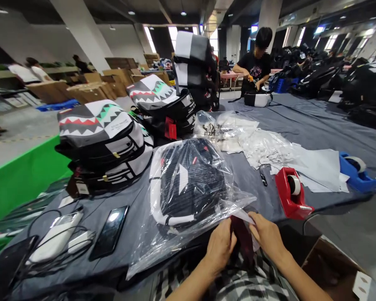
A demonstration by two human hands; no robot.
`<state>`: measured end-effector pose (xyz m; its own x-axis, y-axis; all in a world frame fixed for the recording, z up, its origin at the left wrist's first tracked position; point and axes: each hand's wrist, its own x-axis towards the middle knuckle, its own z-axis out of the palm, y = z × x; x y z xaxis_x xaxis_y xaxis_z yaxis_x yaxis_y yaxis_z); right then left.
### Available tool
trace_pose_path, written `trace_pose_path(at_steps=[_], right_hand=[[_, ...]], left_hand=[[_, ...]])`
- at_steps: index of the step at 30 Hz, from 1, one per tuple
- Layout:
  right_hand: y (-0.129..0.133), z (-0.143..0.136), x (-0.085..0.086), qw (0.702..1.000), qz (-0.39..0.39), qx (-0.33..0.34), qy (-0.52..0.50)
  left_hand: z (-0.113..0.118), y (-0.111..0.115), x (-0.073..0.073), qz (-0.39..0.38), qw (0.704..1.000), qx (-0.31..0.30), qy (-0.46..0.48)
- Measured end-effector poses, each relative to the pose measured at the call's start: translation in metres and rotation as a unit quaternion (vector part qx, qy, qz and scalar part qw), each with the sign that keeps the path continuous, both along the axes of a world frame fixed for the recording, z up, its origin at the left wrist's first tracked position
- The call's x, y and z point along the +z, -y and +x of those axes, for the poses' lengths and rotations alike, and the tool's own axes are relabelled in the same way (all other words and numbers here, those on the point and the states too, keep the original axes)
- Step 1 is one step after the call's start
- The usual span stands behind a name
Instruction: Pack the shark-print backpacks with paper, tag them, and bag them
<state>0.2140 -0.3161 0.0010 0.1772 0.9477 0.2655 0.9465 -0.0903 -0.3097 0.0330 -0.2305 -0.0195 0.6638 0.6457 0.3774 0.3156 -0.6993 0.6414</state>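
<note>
A black backpack with white trim (191, 179) lies inside a clear plastic bag (138, 251) on the grey cloth-covered table. The bag's loose edge reaches the table's front edge, where both hands are. My left hand (219, 244) is closed with its fingers pinched at that edge of the plastic. Just to the right, my right hand (267, 234) pinches a whitish piece of the bag's edge between thumb and fingers. A dark red strip of material hangs between the two hands.
Stacked backpacks (97, 142) stand at the left, beside a green bin (21, 179). A phone (109, 232) and white power bank (54, 238) lie front left. Red (293, 194) and blue (359, 171) tape dispensers sit right, near plastic bags (269, 146). A person works across the table.
</note>
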Motion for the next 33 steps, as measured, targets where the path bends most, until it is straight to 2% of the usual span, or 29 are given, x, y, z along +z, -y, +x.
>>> trace_pose_path(at_steps=[2,3,5,8,10,12,14,16,18,21,23,26,29,31,33], right_hand=[[0.014,-0.003,-0.002,0.999,0.027,0.026,0.035],[0.020,-0.006,-0.002,0.997,0.049,0.038,0.051],[0.030,-0.012,-0.002,0.991,0.102,0.051,0.075],[0.040,-0.020,0.001,0.982,0.157,0.056,0.085],[0.046,-0.023,0.003,0.980,0.175,0.065,0.075],[0.053,-0.025,0.003,0.977,0.188,0.088,0.053],[0.059,-0.023,0.001,0.973,0.202,0.113,0.018],[0.063,-0.018,-0.003,0.973,0.205,0.106,-0.010],[0.064,-0.011,-0.008,0.979,0.188,0.078,-0.028],[0.063,-0.003,-0.021,0.982,0.152,0.086,-0.072],[0.064,0.000,-0.030,0.977,0.156,0.106,-0.097],[0.066,0.010,-0.034,0.970,0.180,0.154,-0.049],[0.059,0.033,-0.016,0.963,0.162,0.212,0.042],[0.043,0.048,0.005,0.966,0.183,0.171,0.069],[0.015,0.052,0.023,0.966,0.219,0.110,0.078]], left_hand=[[0.000,-0.007,0.003,0.192,0.980,0.014,-0.048],[0.002,-0.013,0.009,0.260,0.963,0.006,-0.065],[0.012,-0.024,0.027,0.339,0.935,-0.052,-0.083],[0.036,-0.039,0.058,0.384,0.890,-0.217,-0.118],[0.052,-0.043,0.068,0.375,0.848,-0.332,-0.172],[0.063,-0.042,0.066,0.347,0.818,-0.398,-0.226],[0.067,-0.040,0.055,0.324,0.804,-0.420,-0.270],[0.065,-0.039,0.045,0.319,0.807,-0.417,-0.270],[0.060,-0.039,0.040,0.324,0.820,-0.408,-0.236],[0.047,-0.042,0.046,0.317,0.842,-0.393,-0.188],[0.036,-0.043,0.052,0.302,0.858,-0.383,-0.161],[0.018,-0.045,0.059,0.296,0.865,-0.388,-0.112],[0.002,-0.046,0.066,0.308,0.863,-0.389,-0.097],[-0.005,-0.046,0.072,0.305,0.870,-0.374,-0.100],[-0.009,-0.045,0.077,0.306,0.878,-0.356,-0.089]])
